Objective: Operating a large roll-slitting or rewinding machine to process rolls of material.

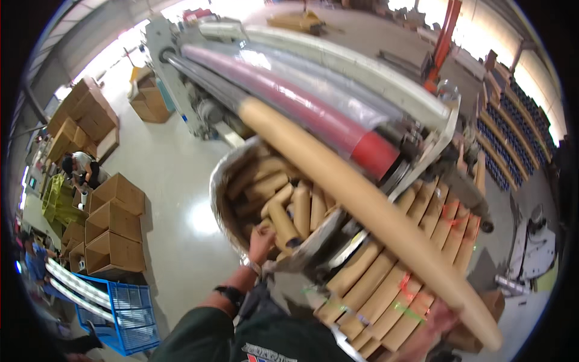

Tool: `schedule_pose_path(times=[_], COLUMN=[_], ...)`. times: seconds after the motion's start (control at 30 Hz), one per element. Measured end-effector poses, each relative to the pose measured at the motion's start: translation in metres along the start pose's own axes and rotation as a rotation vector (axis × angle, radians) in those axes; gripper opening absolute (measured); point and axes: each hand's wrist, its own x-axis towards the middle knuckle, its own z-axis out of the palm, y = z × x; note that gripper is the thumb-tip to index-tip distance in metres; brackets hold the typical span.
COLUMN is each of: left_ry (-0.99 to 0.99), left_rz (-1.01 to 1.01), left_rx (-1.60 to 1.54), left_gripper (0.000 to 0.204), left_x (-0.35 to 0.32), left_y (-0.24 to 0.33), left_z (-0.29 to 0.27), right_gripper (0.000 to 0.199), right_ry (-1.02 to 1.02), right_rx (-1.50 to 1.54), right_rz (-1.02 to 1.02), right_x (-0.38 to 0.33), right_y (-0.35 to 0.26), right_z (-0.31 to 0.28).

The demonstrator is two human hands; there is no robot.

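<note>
A long brown cardboard tube (pixel 362 187) slants from the roller machine down to the lower right. My right hand (pixel 443 320) is a blur against the underside of its near end, fingers not readable. Below the machine stands a pale-rimmed round bin (pixel 216 196) full of short cardboard tubes (pixel 301 205). Inside it is my left hand (pixel 262 242), its fingers curled beside a short tube (pixel 281 222) with a dark open end. What those fingers hold, if anything, is hidden.
The machine carries a red film roll (pixel 301 96). Bundled cardboard tubes (pixel 374 289), tied with coloured strips, lie at lower right. Open cartons (pixel 114 241) and a blue cage cart (pixel 136 314) stand left. A person (pixel 84 169) bends near the cartons; racks (pixel 512 127) are far right.
</note>
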Motion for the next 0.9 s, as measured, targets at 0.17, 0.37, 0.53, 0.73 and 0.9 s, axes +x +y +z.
schedule_pose_path(times=[0.17, 0.37, 0.53, 0.73, 0.9], left_ry=[0.034, -0.215, -0.184, 0.169, 0.146], left_rz=[0.089, -0.030, -0.400, -0.599, -0.563], left_rx=[0.553, 0.987, 0.391, 0.286, 0.068], left_gripper=[0.057, 0.073, 0.081, 0.091, 0.090], left_x=[0.123, 0.180, 0.205, 0.170, 0.166], left_y=[-0.042, -0.067, -0.176, -0.192, -0.169], left_z=[-0.067, -0.078, -0.047, 0.019, 0.007], right_gripper=[0.043, 0.047, 0.042, 0.040, 0.046], right_ry=[0.225, -0.158, 0.166, 0.428, 0.344], right_rx=[-0.937, -1.158, -1.347, -1.389, -1.423], right_rz=[0.427, 0.724, 0.768, 0.740, 0.793], right_x=[0.118, 0.099, 0.046, 0.027, 0.023], right_y=[0.320, 0.409, 0.392, 0.394, 0.389], right_z=[0.081, 0.097, 0.064, 0.060, 0.053])
